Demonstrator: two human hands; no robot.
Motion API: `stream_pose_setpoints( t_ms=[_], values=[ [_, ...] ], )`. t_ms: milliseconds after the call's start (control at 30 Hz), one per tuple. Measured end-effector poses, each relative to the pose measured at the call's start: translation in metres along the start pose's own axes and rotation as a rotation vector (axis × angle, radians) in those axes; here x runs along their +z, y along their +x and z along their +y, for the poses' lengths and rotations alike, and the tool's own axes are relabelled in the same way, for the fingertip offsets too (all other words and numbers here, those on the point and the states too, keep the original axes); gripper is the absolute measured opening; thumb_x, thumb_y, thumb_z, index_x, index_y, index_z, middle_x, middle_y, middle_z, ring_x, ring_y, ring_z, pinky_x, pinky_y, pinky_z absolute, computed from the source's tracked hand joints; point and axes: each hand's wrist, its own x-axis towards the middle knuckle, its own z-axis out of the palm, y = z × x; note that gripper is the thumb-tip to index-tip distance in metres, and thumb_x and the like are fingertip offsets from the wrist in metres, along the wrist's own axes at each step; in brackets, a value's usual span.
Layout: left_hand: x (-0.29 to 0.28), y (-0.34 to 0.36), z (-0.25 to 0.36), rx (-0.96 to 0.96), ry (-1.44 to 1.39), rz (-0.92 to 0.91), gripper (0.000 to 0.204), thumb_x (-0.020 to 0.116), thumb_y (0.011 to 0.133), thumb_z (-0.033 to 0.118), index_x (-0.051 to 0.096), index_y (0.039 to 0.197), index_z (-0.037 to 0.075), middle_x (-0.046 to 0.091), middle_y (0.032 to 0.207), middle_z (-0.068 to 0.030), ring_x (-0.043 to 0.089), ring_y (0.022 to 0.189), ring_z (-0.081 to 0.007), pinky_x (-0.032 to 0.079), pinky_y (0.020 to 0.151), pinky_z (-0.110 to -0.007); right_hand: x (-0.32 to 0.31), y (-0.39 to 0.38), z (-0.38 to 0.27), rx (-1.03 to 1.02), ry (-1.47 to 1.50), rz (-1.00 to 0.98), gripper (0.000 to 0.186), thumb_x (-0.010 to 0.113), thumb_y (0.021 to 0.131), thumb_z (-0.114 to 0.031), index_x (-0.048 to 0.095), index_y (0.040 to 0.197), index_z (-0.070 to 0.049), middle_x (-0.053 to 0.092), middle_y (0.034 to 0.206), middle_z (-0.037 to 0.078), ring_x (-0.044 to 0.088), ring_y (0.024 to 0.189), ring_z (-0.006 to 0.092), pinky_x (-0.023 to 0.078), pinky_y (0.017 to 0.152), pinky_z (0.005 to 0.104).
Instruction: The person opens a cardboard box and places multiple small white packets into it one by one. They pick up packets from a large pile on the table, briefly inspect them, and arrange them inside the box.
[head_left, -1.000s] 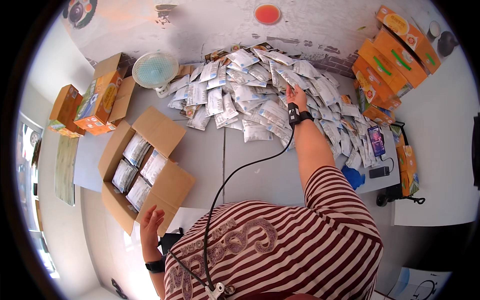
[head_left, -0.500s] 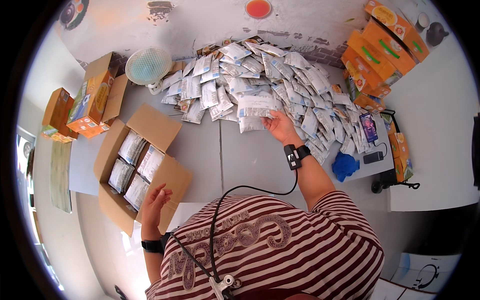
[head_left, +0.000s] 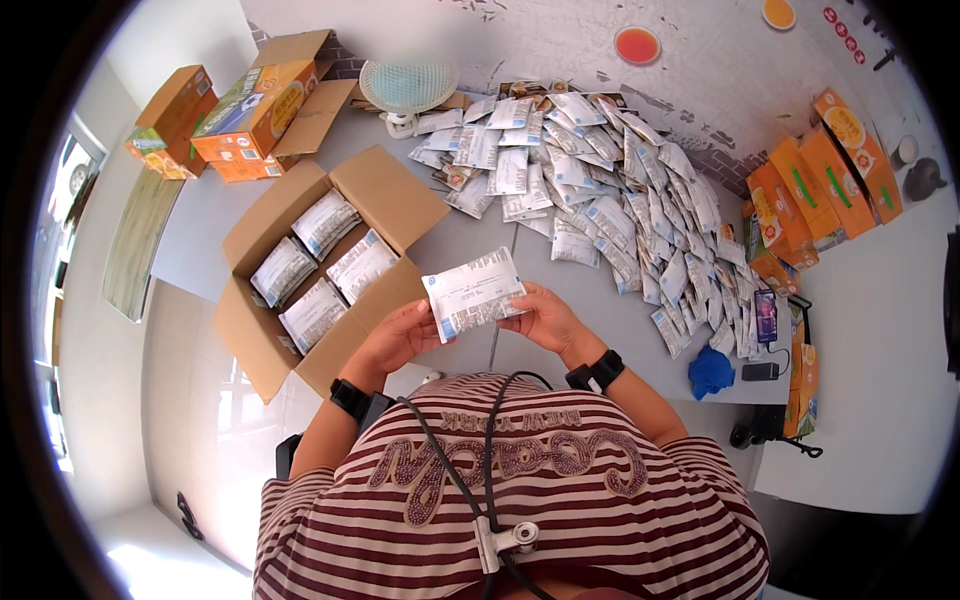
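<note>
In front of my body I hold a white sachet (head_left: 474,292) with grey print and blue corners between both hands. The fingers of my right hand (head_left: 545,318) pinch its right edge. At its lower left edge, my left hand (head_left: 405,335) grips it, with part of the fingers hidden behind it. To the left, an open cardboard carton (head_left: 255,345) holds stacks of similar sachets (head_left: 362,265), set side by side in columns. A big loose heap of sachets (head_left: 600,190) covers the far and right part of the table.
A grey table (head_left: 480,245) stands against the wall. At the back are a pale-green round fan (head_left: 408,85) and orange boxes (head_left: 255,115). More orange boxes (head_left: 815,190) are stacked at the right. A phone (head_left: 765,315), a black power bank (head_left: 760,371) and a blue cloth (head_left: 710,370) lie near the right edge.
My right hand has brought a sachet from the heap towards my body. My left hand has moved from beside the carton to take hold of it. The view has shifted left.
</note>
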Motion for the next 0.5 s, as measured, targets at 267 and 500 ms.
stream_pose_setpoints(
  t_ms=[267, 500],
  values=[
    [-0.016, -0.009, -0.003, 0.06, -0.031, 0.083, 0.04, 0.038, 0.095, 0.026, 0.036, 0.129, 0.004, 0.049, 0.123, -0.0098, 0.051, 0.11, -0.0209, 0.044, 0.091, -0.038, 0.023, 0.009, 0.02, 0.014, -0.258, 0.165, 0.023, 0.051, 0.086, -0.008, 0.053, 0.107, -0.001, 0.06, 0.102, 0.007, 0.059, 0.092, 0.0162, 0.051, 0.079, 0.0299],
    [-0.012, -0.029, 0.011, 0.145, -0.12, 0.057, 0.051, 0.05, 0.089, 0.007, 0.029, 0.134, 0.018, 0.045, 0.128, -0.0019, 0.046, 0.116, -0.0189, 0.042, 0.095, -0.04, 0.044, 0.025, 0.031, 0.039, -0.395, 0.141, 0.02, 0.049, 0.089, -0.013, 0.053, 0.105, -0.003, 0.06, 0.103, 0.007, 0.059, 0.094, 0.0168, 0.05, 0.077, 0.0294]
  ],
)
